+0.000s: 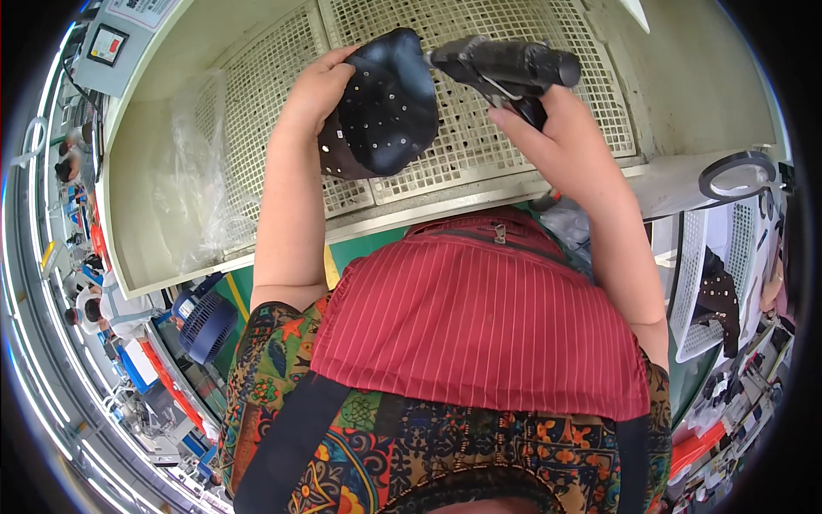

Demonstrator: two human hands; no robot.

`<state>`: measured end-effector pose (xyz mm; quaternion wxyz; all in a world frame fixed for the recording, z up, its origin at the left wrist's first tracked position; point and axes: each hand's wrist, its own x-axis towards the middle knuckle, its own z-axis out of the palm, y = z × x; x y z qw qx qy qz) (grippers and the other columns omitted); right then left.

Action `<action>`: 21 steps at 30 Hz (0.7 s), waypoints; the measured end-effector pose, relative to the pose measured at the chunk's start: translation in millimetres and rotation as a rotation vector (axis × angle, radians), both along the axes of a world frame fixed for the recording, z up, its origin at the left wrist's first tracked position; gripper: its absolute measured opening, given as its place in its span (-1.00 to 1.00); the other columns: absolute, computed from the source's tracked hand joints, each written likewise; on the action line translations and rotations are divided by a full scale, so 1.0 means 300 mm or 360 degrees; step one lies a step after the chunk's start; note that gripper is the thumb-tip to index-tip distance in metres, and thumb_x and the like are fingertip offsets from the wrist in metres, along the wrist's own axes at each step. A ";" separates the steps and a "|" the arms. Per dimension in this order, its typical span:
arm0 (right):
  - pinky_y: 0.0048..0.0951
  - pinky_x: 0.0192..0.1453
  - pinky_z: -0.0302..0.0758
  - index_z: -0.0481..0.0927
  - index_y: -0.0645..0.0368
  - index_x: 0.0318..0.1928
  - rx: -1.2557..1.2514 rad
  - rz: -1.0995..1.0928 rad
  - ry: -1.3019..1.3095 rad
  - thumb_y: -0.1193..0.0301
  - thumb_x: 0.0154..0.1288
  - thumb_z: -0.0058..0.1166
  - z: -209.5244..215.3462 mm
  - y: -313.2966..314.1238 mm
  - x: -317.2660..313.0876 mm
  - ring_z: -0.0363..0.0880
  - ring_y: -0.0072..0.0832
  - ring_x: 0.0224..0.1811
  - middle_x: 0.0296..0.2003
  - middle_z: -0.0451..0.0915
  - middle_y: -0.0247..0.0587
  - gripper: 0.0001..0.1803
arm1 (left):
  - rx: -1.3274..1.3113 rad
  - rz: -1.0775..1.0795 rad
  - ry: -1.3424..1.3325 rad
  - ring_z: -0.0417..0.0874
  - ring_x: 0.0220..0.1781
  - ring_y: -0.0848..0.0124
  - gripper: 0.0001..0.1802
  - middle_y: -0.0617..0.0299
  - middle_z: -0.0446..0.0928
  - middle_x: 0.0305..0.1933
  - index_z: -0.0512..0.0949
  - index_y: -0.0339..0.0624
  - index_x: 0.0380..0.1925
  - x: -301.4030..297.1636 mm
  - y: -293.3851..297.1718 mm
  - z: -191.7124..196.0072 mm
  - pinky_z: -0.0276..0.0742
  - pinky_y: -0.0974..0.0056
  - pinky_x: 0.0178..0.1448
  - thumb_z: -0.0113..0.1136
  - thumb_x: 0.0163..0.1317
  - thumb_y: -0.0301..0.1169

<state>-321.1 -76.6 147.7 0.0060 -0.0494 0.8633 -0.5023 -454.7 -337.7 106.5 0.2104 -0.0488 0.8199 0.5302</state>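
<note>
My left hand (318, 92) grips the upper left edge of a black studded shoe upper (396, 111), its fingers closed on the material. Small metallic studs dot the dark, curved surface, and a brownish part shows at its lower left. In my right hand (561, 128) is a black pistol-shaped tool (505, 64), wrapped round its handle. The tool's narrow end points left toward the shoe upper, with a small gap between them. Both are held above a pale perforated grate (488, 154). What comes out of the tool, if anything, cannot be seen.
The grate lies inside a pale, high-walled booth (711, 94). Clear plastic sheeting (193, 163) hangs at its left. A ring-shaped black item (736, 176) sits at the right edge. A white basket (689, 317) at right holds dark studded pieces. A blue fan (205, 325) stands lower left.
</note>
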 end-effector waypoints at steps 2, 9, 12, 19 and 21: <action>-0.25 -0.19 0.46 0.44 0.22 0.00 0.0098 -0.0017 -0.0041 0.29 0.19 0.13 0.024 -0.010 -0.009 0.57 -0.10 -0.32 -0.38 0.58 0.00 -0.59 | 0.0002 -0.0007 -0.0029 0.61 -0.12 0.42 -0.56 0.14 0.60 -0.10 0.46 -0.25 0.11 0.008 0.013 0.017 0.51 0.37 0.01 -0.09 0.20 -0.54; -0.23 -0.22 0.44 0.45 0.24 -0.02 0.0224 0.0144 -0.0273 0.29 0.18 0.12 0.000 0.053 0.052 0.55 -0.09 -0.34 -0.39 0.57 0.04 -0.59 | 0.0046 0.0012 -0.0016 0.60 -0.09 0.38 -0.53 0.11 0.59 -0.07 0.45 -0.24 0.13 0.004 -0.014 -0.015 0.48 0.35 0.05 -0.09 0.18 -0.55; -0.23 -0.22 0.44 0.45 0.28 -0.02 0.0336 0.0111 -0.0355 0.27 0.17 0.13 0.005 0.073 0.068 0.55 -0.06 -0.33 -0.39 0.56 0.08 -0.57 | 0.0055 -0.0034 0.0035 0.59 -0.09 0.38 -0.54 0.13 0.58 -0.07 0.47 -0.25 0.11 0.021 -0.006 0.006 0.47 0.34 0.05 -0.08 0.17 -0.55; -0.40 -0.18 0.45 0.45 0.34 -0.02 -0.0232 -0.0199 -0.0243 0.31 0.17 0.13 -0.139 0.102 0.022 0.55 -0.45 -0.34 -0.40 0.59 -0.17 -0.57 | -0.0032 -0.0011 0.0202 0.57 -0.04 0.40 -0.60 0.14 0.59 -0.08 0.51 -0.27 0.05 0.089 0.000 0.078 0.43 0.34 0.09 -0.06 0.20 -0.51; -0.45 -0.16 0.44 0.48 0.28 -0.04 -0.0475 -0.0266 -0.0515 0.31 0.19 0.12 -0.206 0.128 -0.010 0.54 -0.50 -0.32 -0.34 0.59 -0.22 -0.61 | -0.0062 -0.0082 0.0345 0.56 -0.03 0.41 -0.63 0.15 0.59 -0.08 0.53 -0.28 0.02 0.118 0.001 0.124 0.42 0.34 0.09 -0.04 0.21 -0.50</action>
